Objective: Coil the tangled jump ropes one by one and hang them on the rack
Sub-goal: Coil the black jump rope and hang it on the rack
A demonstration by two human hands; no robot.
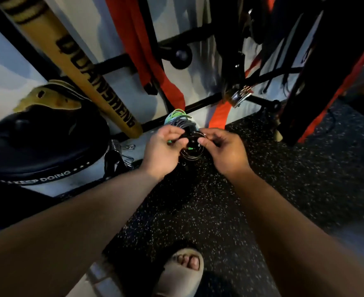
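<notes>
Head view: pinching one black rope coil [192, 157] between them, left hand [162, 151] at left rim, right hand [224, 151] at right; rack peg [183, 55] straight ahead, higher.

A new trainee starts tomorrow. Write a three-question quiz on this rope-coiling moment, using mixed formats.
1. True or false: both the left hand and the right hand hold the black rope coil.
2. Which colour are the straps that hang on the rack? A blue, B orange, C white.
3. Which word is printed on the yellow stick that leans left of the hands?
Key: 1 true; 2 B; 3 QUANSHENG.
</notes>
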